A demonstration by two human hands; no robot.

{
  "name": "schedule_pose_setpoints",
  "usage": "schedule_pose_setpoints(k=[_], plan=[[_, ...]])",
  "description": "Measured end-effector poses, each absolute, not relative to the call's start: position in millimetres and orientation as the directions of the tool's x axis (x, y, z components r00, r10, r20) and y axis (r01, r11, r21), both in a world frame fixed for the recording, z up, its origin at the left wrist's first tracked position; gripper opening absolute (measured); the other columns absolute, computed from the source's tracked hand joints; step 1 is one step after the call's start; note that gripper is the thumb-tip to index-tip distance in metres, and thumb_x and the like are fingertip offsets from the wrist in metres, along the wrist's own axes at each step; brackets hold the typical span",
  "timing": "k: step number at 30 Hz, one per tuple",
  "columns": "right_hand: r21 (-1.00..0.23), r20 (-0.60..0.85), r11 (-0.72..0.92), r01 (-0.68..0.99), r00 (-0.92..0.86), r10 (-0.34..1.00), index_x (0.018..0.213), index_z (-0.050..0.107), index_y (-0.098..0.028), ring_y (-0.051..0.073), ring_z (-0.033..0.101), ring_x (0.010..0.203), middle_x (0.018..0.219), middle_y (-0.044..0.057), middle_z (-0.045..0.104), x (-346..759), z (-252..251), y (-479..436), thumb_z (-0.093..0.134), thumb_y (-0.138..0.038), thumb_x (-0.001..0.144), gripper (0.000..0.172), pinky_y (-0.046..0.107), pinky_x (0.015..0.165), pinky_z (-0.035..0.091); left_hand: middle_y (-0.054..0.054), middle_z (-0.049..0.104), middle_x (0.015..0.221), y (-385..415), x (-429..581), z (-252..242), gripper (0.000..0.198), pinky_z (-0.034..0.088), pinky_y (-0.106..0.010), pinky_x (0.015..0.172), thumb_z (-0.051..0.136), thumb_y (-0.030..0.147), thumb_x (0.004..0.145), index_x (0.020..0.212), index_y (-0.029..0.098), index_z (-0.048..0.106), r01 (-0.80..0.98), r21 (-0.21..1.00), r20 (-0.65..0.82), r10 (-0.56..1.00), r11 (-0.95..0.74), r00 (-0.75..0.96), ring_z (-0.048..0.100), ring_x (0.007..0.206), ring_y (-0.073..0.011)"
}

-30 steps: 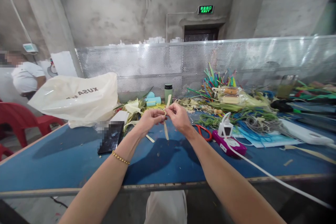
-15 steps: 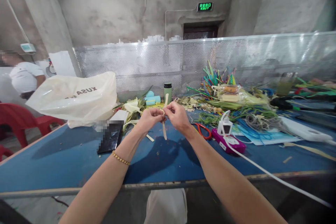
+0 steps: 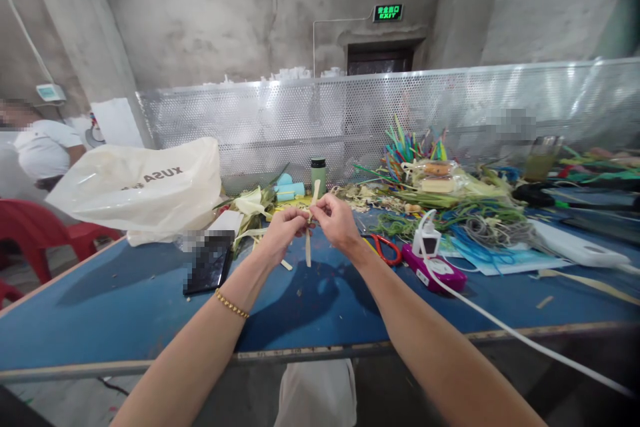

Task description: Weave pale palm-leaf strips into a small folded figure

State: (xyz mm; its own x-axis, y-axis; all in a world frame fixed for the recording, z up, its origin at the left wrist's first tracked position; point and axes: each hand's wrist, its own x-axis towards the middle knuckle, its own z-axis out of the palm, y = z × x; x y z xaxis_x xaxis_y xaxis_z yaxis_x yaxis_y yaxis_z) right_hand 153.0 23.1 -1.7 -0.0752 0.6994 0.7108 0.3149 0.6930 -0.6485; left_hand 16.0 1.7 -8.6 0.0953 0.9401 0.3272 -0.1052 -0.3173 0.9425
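Observation:
Above the blue table (image 3: pixel 165 320), my left hand (image 3: pixel 289 228) and my right hand (image 3: pixel 336 219) meet with their fingertips pinched together. Between them they hold a narrow pale strip (image 3: pixel 308 250), which looks like dried husk or leaf. One end of it sticks up past the fingers and the other hangs down toward the tabletop. The middle of the strip is hidden by my fingertips. A short pale scrap (image 3: pixel 286 265) lies on the table just below my left hand. Red-handled scissors (image 3: pixel 389 250) rest to the right of my right wrist.
A white plastic bag (image 3: pixel 135 187) and a dark phone (image 3: pixel 210 263) are on the left. Behind my hands stands a green bottle (image 3: pixel 319 175). On the right are a purple power socket (image 3: pixel 435 270) with a white cable, tangled green cords (image 3: pixel 400 225) and a white power bank (image 3: pixel 580 245).
The strip's lower end has swung slightly left. Both hands keep their pinch at nearly the same spot, and the whole view has shifted a little.

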Motion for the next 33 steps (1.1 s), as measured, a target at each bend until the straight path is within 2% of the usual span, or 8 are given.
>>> schedule_pose_setpoints(k=[4, 12, 25, 33], plan=[[-0.646, 0.712, 0.692, 0.322, -0.073, 0.698, 0.067, 0.047, -0.02, 0.013, 0.053, 0.054, 0.06, 0.0, 0.058, 152.3, -0.6, 20.5, 0.056, -0.029, 0.077, 0.016, 0.025, 0.054, 0.042, -0.002, 0.066, 0.062, -1.0, 15.5, -6.8, 0.008, 0.036, -0.024, 0.058, 0.058, 0.019, 0.065, 0.071, 0.014, 0.062, -0.074, 0.94, 0.34, 0.929, -0.332, 0.145, 0.056, 0.057, -0.0111], [-0.64, 0.714, 0.693, 0.332, -0.075, 0.696, 0.066, 0.046, -0.02, 0.012, 0.053, 0.053, 0.058, -0.001, 0.057, 150.3, -2.1, 18.9, 0.056, -0.027, 0.077, 0.016, 0.024, 0.053, 0.041, 0.0, 0.059, 0.054, 3.2, 18.3, -11.6, 0.003, 0.034, -0.023, 0.056, 0.059, 0.017, 0.064, 0.064, 0.014, 0.058, -0.086, 0.914, 0.402, 0.912, -0.396, 0.08, 0.051, 0.054, -0.0098], [-0.59, 0.726, 0.682, 0.433, -0.085, 0.683, 0.067, 0.047, -0.02, 0.011, 0.047, 0.053, 0.059, -0.002, 0.055, 148.9, -9.1, 24.5, 0.055, -0.025, 0.079, 0.015, 0.024, 0.055, 0.035, 0.002, 0.055, 0.057, 8.3, 25.6, -18.2, 0.002, 0.04, -0.026, 0.061, 0.056, 0.015, 0.059, 0.061, 0.014, 0.056, -0.209, 0.915, 0.361, 0.932, -0.345, 0.042, 0.052, 0.054, -0.0101], [-0.585, 0.73, 0.682, 0.438, -0.082, 0.678, 0.066, 0.046, -0.02, 0.011, 0.047, 0.053, 0.059, -0.002, 0.054, 149.3, -8.4, 25.8, 0.055, -0.026, 0.078, 0.016, 0.024, 0.056, 0.035, 0.002, 0.053, 0.059, 4.0, 26.5, -17.3, 0.003, 0.037, -0.025, 0.059, 0.057, 0.016, 0.061, 0.063, 0.014, 0.055, -0.197, 0.924, 0.347, 0.935, -0.328, 0.071, 0.05, 0.055, -0.0097]])
